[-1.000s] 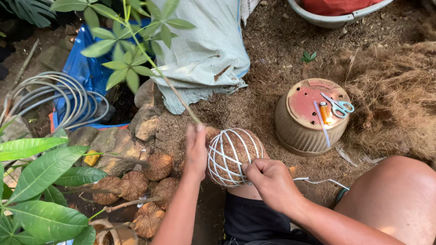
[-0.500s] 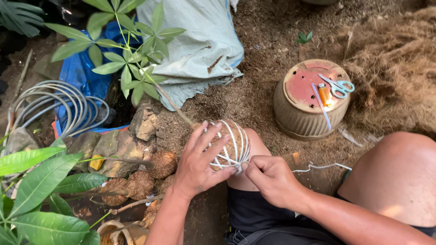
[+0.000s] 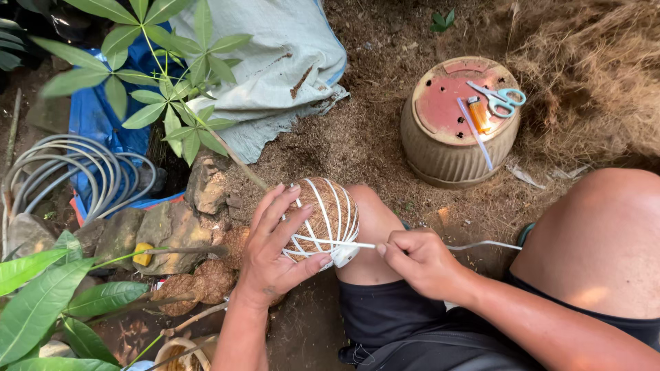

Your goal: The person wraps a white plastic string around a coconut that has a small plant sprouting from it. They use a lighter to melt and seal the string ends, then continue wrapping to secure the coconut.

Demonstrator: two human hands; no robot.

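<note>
The person sits low on bare soil, and the left hand [image 3: 275,251] cups a brown fibre ball [image 3: 323,218] against the knee, fingers spread over its near side. The right hand [image 3: 421,260], closed in a pinch, pulls a white cord [image 3: 347,243] taut off the ball's lower edge; more cord already rings the ball in spaced bands. Done well, this wrap seems to call for steady tension while the left hand turns the ball slightly, so each band lies beside the last without slipping. Farther off stands an upturned ribbed pot [image 3: 457,124] bearing scissors [image 3: 500,98], and beyond it a pale cloth [image 3: 275,55].
</note>
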